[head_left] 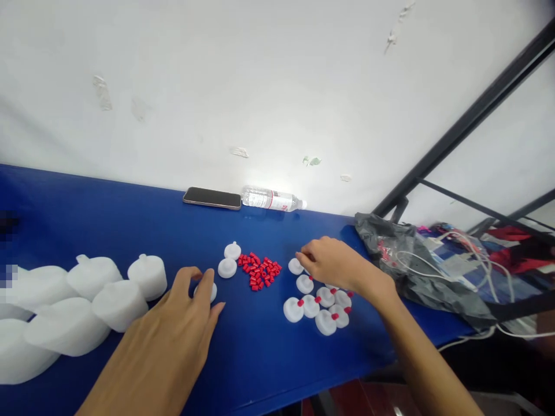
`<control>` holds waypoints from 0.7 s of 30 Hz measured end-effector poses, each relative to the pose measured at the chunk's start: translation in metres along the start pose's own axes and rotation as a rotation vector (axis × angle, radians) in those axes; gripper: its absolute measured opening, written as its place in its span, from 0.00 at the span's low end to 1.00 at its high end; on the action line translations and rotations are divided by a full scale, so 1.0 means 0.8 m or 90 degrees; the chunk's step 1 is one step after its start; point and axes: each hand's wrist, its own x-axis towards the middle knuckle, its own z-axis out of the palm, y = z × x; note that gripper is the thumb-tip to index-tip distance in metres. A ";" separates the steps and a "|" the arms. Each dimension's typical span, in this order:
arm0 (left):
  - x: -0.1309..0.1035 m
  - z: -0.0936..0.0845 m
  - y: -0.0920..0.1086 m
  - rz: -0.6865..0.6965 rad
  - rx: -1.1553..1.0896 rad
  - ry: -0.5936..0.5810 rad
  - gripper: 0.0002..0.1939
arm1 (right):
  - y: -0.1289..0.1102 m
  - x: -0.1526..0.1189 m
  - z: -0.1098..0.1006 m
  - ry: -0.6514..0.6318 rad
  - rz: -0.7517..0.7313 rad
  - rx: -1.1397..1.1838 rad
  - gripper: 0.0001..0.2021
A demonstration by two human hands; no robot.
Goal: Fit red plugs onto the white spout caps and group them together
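Likely makeshift workroom: blue table (pixel 147 224), chipped wall (pixel 191 86), red plastic parts (pixel 258 276).

We note bright light, source unseen, the wall (pixel 277 92) glowing palest mid-frame, white caps (pixel 147 277) at left nearly washed out and wide-angle stretched, dark shadow under the table (pixel 255 341) at lower right, blocky pixels at far left.

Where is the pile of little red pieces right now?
In the head view, the red pile lies near the middle on the blue table, just right of two white discs, between the left hand and right hand.
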 end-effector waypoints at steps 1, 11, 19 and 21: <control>0.001 0.001 -0.001 0.009 -0.011 -0.001 0.28 | -0.001 0.000 0.001 0.001 0.015 -0.016 0.26; 0.015 -0.006 0.004 -0.009 -0.105 0.077 0.27 | -0.043 -0.021 -0.009 0.063 -0.064 0.103 0.03; 0.018 -0.010 0.019 -0.018 -0.204 0.164 0.18 | -0.042 -0.013 0.008 -0.002 -0.111 0.123 0.06; 0.015 -0.007 0.018 -0.015 -0.192 0.168 0.15 | -0.040 -0.010 0.012 0.005 -0.125 0.128 0.06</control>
